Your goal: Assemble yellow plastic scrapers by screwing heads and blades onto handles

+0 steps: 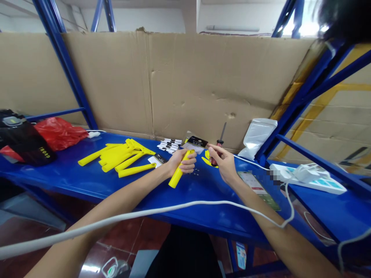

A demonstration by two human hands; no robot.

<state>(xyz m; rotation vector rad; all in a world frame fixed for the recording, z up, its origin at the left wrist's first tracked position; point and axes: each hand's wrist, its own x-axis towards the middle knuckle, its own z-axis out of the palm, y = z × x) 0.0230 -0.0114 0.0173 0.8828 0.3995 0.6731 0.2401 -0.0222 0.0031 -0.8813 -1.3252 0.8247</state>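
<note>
My left hand [180, 162] is wrapped round a yellow plastic handle [176, 178], tilted with its lower end toward me. In my right hand [223, 160] is a screwdriver [220, 143] with a dark red grip, its shaft pointing up and away from the yellow handle. Beside that hand lie small yellow pieces [207, 157], partly hidden by it. Several tiny metal parts [196, 172] rest on the blue table between my hands. A heap of similar yellow handles [118, 156] lies left of my left hand.
Black-and-white packs [169, 145] and a packaged card [195, 143] lie behind my hands. A phone [257, 189] and a power strip [308, 177] are at right. A white cable [174, 204] crosses over my forearms. A black bottle [27, 139] and red bag [59, 133] stand left; cardboard [188, 85] walls the back.
</note>
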